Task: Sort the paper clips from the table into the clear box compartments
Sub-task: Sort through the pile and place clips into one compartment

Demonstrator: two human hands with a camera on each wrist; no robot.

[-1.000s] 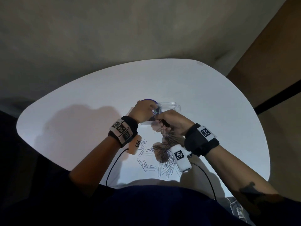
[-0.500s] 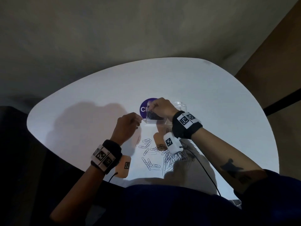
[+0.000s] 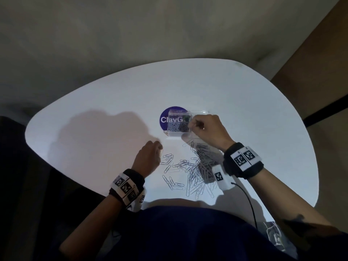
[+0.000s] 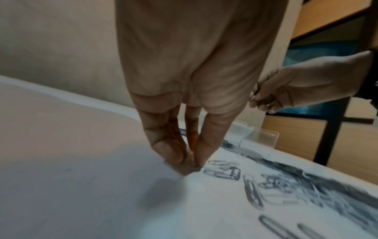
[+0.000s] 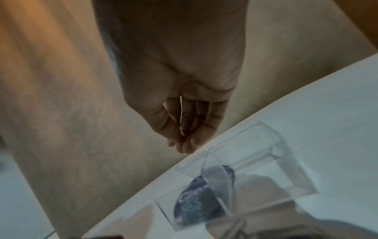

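The clear box (image 3: 178, 114) stands mid-table, with a heap of paper clips (image 3: 177, 128) in its left compartment. My right hand (image 3: 203, 127) hovers over the box's right part and pinches a thin wire paper clip (image 5: 181, 116) between thumb and fingers; the box (image 5: 245, 169) lies just below it. My left hand (image 3: 150, 157) is down on the table, left of the loose clips (image 3: 199, 166). Its fingertips (image 4: 190, 163) are pressed together on the surface next to a few clips (image 4: 223, 170). Whether a clip sits between them is hidden.
The white rounded table (image 3: 94, 129) carries a purple round sticker (image 3: 164, 119) partly under the box. Loose clips spread from the box toward the near edge. A black cable (image 3: 248, 204) trails off the near right side. The box's lid (image 4: 259, 137) lies open behind it.
My left hand has pulled back from the box and dropped to the table beside the loose clips. My right hand has shifted right over the box.
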